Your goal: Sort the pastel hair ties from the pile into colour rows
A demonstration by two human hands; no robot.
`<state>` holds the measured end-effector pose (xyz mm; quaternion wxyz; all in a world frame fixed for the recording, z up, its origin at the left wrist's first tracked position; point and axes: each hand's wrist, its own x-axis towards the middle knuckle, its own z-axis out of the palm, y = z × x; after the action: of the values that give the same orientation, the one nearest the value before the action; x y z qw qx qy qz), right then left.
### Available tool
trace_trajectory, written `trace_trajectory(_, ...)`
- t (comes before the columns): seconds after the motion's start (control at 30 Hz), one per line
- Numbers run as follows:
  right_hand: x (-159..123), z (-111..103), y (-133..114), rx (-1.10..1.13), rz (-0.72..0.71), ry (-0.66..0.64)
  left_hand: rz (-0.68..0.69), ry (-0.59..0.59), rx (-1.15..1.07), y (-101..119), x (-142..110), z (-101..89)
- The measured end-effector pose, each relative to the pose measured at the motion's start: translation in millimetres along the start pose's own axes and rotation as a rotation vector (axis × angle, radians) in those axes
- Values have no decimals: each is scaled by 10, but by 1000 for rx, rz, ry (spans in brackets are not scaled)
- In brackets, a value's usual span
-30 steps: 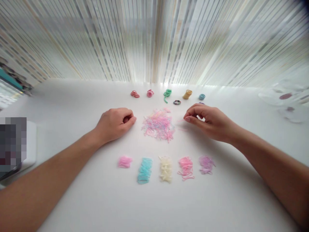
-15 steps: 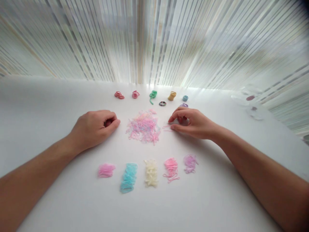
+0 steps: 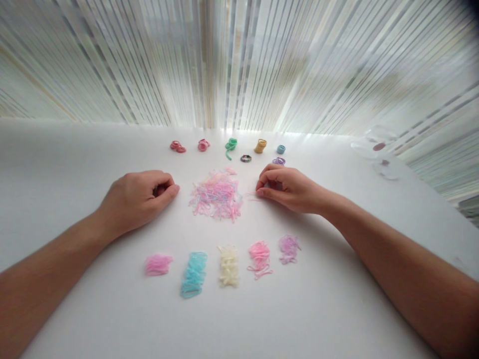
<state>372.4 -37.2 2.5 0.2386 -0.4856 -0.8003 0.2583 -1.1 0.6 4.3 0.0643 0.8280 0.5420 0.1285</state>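
A loose heap of thin pastel rubber bands (image 3: 217, 193), mostly pink and lilac, lies between my hands. My right hand (image 3: 290, 187) rests just right of it, thumb and forefinger pinched together on a thin pale pink rubber band (image 3: 251, 194) that sticks out towards the heap. Left of the heap, my left hand (image 3: 140, 197) lies on the table with its fingers curled in and the thumb against them; nothing shows in it. Nearer me are sorted piles of bands: pink (image 3: 158, 265), turquoise (image 3: 193, 274), cream (image 3: 228, 267), brighter pink (image 3: 259, 258) and lilac (image 3: 289, 249).
Along the back of the white table (image 3: 239, 324) sit small coils in red (image 3: 177, 146), rose (image 3: 203, 145), green (image 3: 231, 144), yellow (image 3: 260, 145), blue (image 3: 281, 149) and purple (image 3: 279, 161), plus a dark multicoloured ring (image 3: 246, 158). Clear round objects (image 3: 378, 144) stand far right, before a string curtain (image 3: 209, 65).
My right thumb and forefinger have closed together on the pink band. My left hand keeps its curled pose. The whole scene has shifted slightly left in view.
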Motion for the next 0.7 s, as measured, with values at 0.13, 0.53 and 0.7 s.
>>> trace_trajectory(0.13,-57,-137,-163,-36,10,40,-18,-5,5,21,-3,-10)
trace_trajectory(0.53,-682,-147,-741,-47,-112,-33,-28,-11,24,36,-3,1)
trace_trajectory(0.7,-913,23,-706,-88,-135,-98,-17,-2,22,17,-1,5)
